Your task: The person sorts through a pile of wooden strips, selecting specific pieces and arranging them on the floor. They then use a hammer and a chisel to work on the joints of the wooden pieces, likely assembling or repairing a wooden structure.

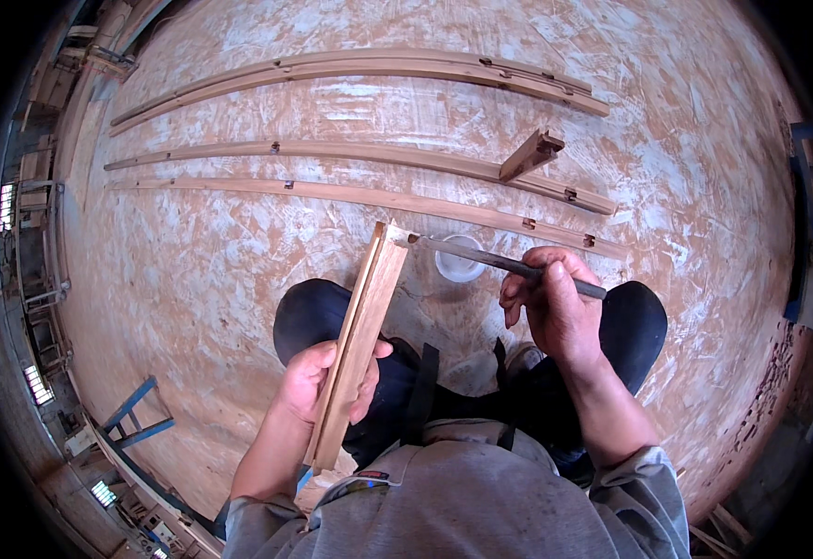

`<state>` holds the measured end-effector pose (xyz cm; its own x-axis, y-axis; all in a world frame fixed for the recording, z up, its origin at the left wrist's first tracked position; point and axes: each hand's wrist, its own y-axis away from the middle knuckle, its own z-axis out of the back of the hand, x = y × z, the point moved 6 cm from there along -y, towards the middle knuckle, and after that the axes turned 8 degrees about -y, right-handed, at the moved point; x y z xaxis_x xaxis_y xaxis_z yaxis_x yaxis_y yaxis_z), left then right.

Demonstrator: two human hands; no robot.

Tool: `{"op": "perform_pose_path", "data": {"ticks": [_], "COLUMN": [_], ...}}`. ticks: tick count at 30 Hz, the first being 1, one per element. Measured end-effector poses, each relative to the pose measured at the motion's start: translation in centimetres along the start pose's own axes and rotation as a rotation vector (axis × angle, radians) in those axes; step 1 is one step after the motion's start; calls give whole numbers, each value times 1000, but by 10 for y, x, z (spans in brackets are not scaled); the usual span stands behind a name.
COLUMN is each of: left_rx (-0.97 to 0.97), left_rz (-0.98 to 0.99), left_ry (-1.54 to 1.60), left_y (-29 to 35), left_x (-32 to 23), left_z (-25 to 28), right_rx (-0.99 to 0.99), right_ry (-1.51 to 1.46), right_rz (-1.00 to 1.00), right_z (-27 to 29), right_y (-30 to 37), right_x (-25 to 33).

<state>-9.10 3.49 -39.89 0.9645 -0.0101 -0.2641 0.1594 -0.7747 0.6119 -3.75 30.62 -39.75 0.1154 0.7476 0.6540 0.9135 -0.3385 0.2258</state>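
Observation:
My left hand [307,376] grips a short grooved wooden rail [365,335], which it holds tilted with its far end raised in front of me. In my right hand [560,307] is a long thin grey stick [486,256], held near its darker end between thumb and fingers. The stick's brown tip meets or nearly meets the rail's far end, where a pale, wet-looking patch shows. I cannot make out what kind of tool the stick is. A small white tub [460,261] with pale contents stands just beyond my knees, beneath the stick.
Several long wooden strips with cut slots [379,200] lie across the smeared board floor [239,270] ahead. A short wooden piece [530,156] stands up from one strip [379,160]. A blue metal frame [135,410] is at the left, with stacked timber along the left edge.

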Motion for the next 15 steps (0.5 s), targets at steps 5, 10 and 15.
{"op": "perform_pose_path", "data": {"ticks": [5, 10, 15], "left_rx": [43, 63, -30], "left_rz": [-2, 7, -16], "left_ry": [12, -10, 11], "left_y": [2, 2, 5], "left_x": [1, 3, 5], "left_z": [2, 4, 12], "right_rx": [6, -36, -42], "right_ry": [-32, 74, 131], "right_rz": [29, -20, -3], "right_z": [5, 11, 9], "right_y": [-2, -5, -7], "right_x": [2, -5, 0]}}
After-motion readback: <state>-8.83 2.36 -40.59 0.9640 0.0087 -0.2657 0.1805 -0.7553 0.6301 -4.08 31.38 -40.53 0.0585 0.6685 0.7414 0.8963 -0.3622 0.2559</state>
